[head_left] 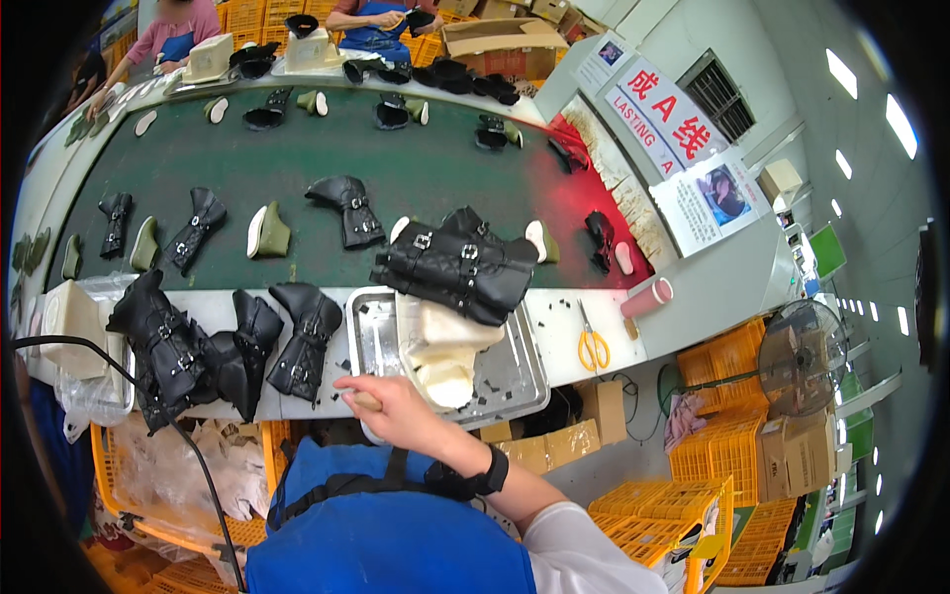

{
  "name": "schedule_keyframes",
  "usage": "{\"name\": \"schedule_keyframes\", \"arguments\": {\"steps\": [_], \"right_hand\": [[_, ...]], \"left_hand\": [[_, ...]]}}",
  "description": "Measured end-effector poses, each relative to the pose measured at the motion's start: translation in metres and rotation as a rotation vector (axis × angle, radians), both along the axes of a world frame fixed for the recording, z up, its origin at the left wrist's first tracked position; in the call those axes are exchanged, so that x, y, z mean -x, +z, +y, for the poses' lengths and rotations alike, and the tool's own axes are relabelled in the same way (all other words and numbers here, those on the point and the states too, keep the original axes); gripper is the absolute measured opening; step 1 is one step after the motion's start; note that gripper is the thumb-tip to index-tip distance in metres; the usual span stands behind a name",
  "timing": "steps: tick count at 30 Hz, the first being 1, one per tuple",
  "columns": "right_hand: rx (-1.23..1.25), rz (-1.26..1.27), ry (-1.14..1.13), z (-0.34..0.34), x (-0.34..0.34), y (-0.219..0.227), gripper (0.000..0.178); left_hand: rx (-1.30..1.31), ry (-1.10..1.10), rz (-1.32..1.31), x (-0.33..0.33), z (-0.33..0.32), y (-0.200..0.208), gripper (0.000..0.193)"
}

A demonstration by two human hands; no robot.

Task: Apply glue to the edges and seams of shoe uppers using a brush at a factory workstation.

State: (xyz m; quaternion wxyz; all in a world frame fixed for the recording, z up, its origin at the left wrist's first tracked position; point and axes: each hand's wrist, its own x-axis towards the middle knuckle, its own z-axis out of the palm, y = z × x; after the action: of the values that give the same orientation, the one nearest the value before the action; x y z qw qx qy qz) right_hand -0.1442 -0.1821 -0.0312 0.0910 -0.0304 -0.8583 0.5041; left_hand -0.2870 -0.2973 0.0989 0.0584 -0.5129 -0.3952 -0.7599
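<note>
My right hand [396, 414] reaches in over the bench's front edge, its fingers closed around a short wooden-handled tool [367, 400]; the tool's working end cannot be made out. Just beyond it is a metal tray [529, 381] with dark scraps in it. On the tray rests a cream-coloured block [445, 346], and a black buckled boot upper [460, 267] lies across its top. Several more black buckled boots stand to the left of the tray, the nearest one [303, 342] beside my hand. My left hand does not show.
A green conveyor [297, 168] carries boots and green lasts [272, 233] beyond the bench. Orange-handled scissors [592, 346] and a pink cup [648, 297] lie right of the tray. A black cable [203, 465] hangs at left. Two people work across the conveyor.
</note>
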Motion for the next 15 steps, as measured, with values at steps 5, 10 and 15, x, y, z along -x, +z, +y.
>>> {"name": "schedule_keyframes", "arguments": {"steps": [5, 10, 15], "right_hand": [[-0.011, -0.027, -0.021, 0.005, 0.002, 0.003, 0.021], [0.04, -0.045, -0.097, 0.013, 0.001, 0.001, 0.021], [0.088, -0.019, -0.237, 0.027, -0.011, 0.004, 0.022]], "left_hand": [[0.192, 0.073, -0.044, 0.022, 0.0, -0.02, 0.034], [0.53, 0.172, -0.084, 0.031, -0.051, -0.033, 0.035], [0.773, 0.307, -0.069, 0.045, -0.066, -0.036, 0.037]]}}
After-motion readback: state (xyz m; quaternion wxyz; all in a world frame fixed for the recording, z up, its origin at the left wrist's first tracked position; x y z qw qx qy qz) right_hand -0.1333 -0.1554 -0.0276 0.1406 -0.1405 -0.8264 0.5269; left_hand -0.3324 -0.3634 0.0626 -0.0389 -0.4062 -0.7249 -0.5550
